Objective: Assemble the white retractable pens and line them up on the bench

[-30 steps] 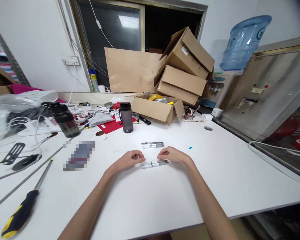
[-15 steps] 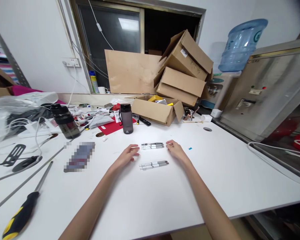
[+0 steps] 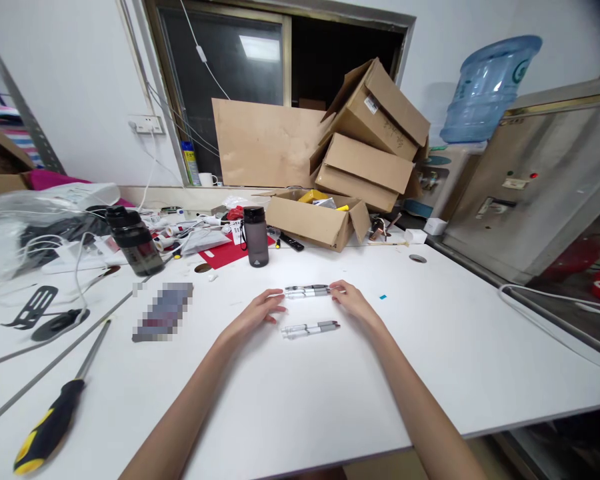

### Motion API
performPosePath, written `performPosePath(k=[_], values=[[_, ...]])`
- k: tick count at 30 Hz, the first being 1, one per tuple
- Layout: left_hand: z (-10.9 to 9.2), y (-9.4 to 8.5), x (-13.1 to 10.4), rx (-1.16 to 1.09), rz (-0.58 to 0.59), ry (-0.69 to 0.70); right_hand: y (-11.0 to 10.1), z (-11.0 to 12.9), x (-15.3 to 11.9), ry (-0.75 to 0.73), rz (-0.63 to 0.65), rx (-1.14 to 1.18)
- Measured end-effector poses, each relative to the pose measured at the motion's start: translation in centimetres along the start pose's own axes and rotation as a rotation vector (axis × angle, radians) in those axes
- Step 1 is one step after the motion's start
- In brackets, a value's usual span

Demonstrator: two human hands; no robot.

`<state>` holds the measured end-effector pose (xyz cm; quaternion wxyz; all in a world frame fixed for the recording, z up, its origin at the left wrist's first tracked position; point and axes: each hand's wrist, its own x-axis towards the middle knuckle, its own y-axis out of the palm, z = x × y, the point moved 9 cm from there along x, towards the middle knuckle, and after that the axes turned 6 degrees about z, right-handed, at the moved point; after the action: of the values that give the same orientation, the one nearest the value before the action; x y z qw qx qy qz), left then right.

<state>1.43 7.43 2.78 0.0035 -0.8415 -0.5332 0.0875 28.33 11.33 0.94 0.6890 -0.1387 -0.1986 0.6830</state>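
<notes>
Several pens [image 3: 307, 291] lie side by side on the white table [image 3: 300, 400], a black one at the back. At their left ends is my left hand [image 3: 260, 311], its fingers apart. My right hand [image 3: 349, 298] is at their right ends, its fingertips touching or almost touching them; its fingers are slightly spread. Nearer to me lie more grey and white pens [image 3: 310, 329], side by side and touched by neither hand.
A dark bottle [image 3: 256, 237] stands behind the pens, with an open cardboard box [image 3: 310, 223] beyond it. At the left are a second bottle [image 3: 135, 241], a blurred flat object [image 3: 164, 312] and a screwdriver [image 3: 55, 420]. A small blue piece [image 3: 383, 297] lies at the right.
My right hand has moved slightly left, up to the right ends of the back pens. My left hand stays close to their left ends. The view has shifted slightly.
</notes>
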Motion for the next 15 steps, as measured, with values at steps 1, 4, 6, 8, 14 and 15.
performPosePath(k=[1, 4, 6, 8, 14, 15], values=[[-0.2, 0.1, 0.0, -0.011, 0.002, 0.016, -0.2, -0.1, 0.1, -0.005, -0.019, 0.018], [-0.9, 0.1, 0.0, -0.058, -0.003, 0.076, -0.7, -0.3, 0.4, -0.008, -0.052, 0.048], [-1.0, 0.1, 0.2, -0.1, -0.011, 0.113, -0.7, -0.1, 0.4, -0.027, -0.054, 0.064], [-1.0, 0.1, 0.4, -0.137, -0.013, 0.142, -0.5, 0.4, 0.2, -0.053, -0.044, 0.073], [-1.0, -0.2, 0.8, -0.063, -0.035, 0.226, 0.8, 3.3, -1.5, -0.166, 0.01, -0.092], [-1.0, -0.3, 0.8, -0.026, -0.051, 0.235, 1.1, 4.1, -1.9, -0.21, 0.032, -0.141]])
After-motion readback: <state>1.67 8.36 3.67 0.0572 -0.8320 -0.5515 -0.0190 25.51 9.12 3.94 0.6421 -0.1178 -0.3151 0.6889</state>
